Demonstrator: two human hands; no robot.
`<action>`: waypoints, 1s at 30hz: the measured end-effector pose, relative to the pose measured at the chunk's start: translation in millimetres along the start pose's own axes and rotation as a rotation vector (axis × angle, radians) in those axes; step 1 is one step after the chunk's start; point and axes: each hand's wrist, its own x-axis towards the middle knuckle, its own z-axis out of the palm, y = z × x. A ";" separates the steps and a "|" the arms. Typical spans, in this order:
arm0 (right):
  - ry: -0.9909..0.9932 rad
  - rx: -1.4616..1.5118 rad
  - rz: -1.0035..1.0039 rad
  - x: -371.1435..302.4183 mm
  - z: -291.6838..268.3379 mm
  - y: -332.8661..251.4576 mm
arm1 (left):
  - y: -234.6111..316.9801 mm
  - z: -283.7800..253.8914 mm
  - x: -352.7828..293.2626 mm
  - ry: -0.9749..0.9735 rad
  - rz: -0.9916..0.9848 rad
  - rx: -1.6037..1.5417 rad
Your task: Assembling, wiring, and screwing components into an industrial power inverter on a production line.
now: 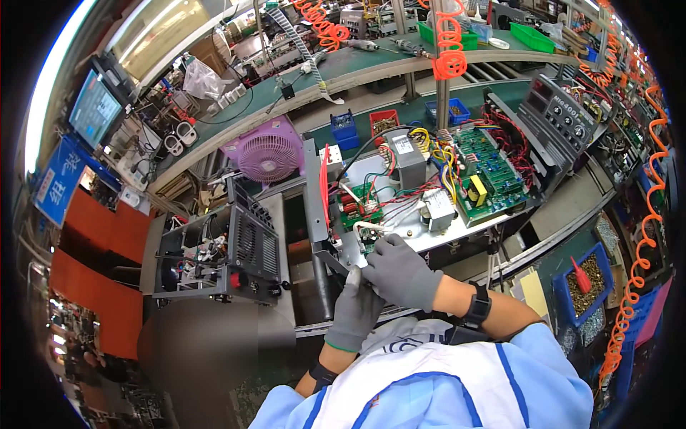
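- Left hand [355, 309], grey-gloved, raised upright at the near edge of the open chassis [400, 229], fingers curled, fingertips up against the right hand.
- Right hand [399, 273], grey-gloved too, folded over the top of the left, knuckles toward the chassis, black wrist strap [476, 306] just behind on the forearm.
- Both grips clenched, pressed together; something pale and small just visible between the two at the left fingertips, too small to name; whether pinched by either grip, cannot tell.
- Small green circuit board [357, 207] with red parts just beyond the hands, on the chassis floor, near but not touching the right grip.
- Bundle of red, white and black wires [400, 200] trailing from that board toward the middle of the chassis, passing just ahead of the right knuckles.
- Grey transformer block [437, 209] to the right of the wires, apart from both hands.
- Large green circuit board [493, 171] farther right and farther away, tilted against the chassis side, with a yellow component on it.
- Chassis resting on the tabletop [572, 207], directly in front of the body.
- Black machine housing [236, 250] with a vent grille and a red knob to the left, well apart from the left grip.
- Pink fan [268, 154] behind that housing.
- Blue bin of screws [589, 275] at the right, well apart from the right hand.
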 end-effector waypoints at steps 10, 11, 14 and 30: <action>0.336 0.056 -0.097 19.3 -13.1 -2.0 | 12.0 -31.3 -8.5 0.091 0.033 -0.213; 0.337 0.051 -0.092 25.5 -14.3 2.2 | 13.8 -31.4 -9.5 0.085 0.028 -0.212; 0.593 0.380 0.169 55.9 -2.5 21.6 | 17.3 -29.0 -12.8 0.152 0.097 -0.143; 0.617 0.447 0.437 87.9 68.4 28.4 | 57.1 -35.9 -8.0 0.194 -0.114 0.106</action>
